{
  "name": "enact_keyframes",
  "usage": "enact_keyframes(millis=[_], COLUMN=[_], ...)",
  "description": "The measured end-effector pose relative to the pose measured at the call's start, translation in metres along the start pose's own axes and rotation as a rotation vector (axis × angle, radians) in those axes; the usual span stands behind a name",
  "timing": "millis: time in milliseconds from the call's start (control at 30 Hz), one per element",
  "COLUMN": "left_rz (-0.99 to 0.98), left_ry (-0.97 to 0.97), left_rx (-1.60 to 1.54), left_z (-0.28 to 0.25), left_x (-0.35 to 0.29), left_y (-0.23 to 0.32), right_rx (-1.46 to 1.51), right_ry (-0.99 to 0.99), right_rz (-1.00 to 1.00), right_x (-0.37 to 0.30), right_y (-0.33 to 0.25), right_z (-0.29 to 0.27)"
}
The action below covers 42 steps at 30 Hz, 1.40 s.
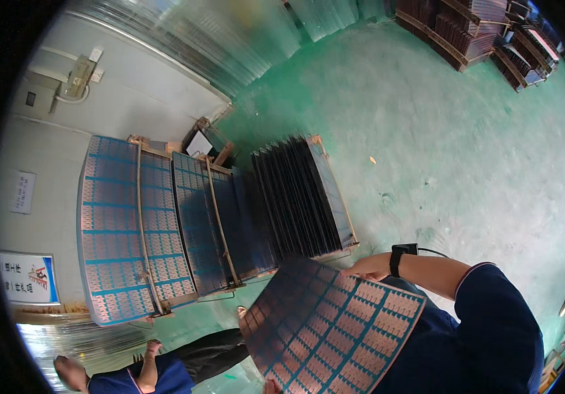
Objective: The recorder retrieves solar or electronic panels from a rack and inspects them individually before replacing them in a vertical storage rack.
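Note:
A large copper-coloured circuit board panel [338, 328] with blue-green dividing lines is held up in front of my body, tilted. My right hand [369, 266] grips its upper edge, fingers partly behind it. At the panel's lower left edge a small part of my left hand [272, 387] shows, closed on it; most of that hand is hidden. Just beyond the panel stands a rack [302, 197] packed with dark upright panels. Left of it, more copper and blue panels [125, 230] lean in racks with wooden bars.
Another person [164, 371] in dark blue is at the lower left. A grey wall [53, 151] with signs runs along the left. Clear plastic curtains [250, 39] hang at the back. More stacked panels [456, 29] stand at the far right on the green floor [427, 144].

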<state>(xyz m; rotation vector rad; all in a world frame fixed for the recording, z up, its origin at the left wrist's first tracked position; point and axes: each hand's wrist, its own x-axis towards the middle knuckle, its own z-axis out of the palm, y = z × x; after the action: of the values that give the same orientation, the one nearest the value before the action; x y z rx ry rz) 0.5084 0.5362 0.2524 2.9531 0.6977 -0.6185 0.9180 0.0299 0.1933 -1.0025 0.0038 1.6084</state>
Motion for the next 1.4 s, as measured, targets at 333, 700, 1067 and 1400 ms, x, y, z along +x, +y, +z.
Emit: enact_keyframes(millis=[333, 700, 1067, 1400], left_rz=[-0.416, -0.229, 0.157, 0.113], left_ry=[-0.055, -0.863, -0.896, -0.906], left_rx=[-1.577, -1.406, -0.626, -0.656], left_z=[-0.127, 0.013, -0.012, -0.018], left_x=[0.061, 0.076, 0.155, 0.208], left_y=[0.269, 0.314, 0.251, 0.205], right_rx=[0.251, -0.199, -0.204, -0.22], right_ry=[0.359, 1.461, 1.754, 1.767], right_rz=[-0.66, -1.02, -0.593, -0.443], right_x=[-0.178, -0.161, 0.094, 0.164], right_y=[-0.035, -0.041, -0.039, -0.032], right_z=[0.003, -0.027, -0.096, -0.104])
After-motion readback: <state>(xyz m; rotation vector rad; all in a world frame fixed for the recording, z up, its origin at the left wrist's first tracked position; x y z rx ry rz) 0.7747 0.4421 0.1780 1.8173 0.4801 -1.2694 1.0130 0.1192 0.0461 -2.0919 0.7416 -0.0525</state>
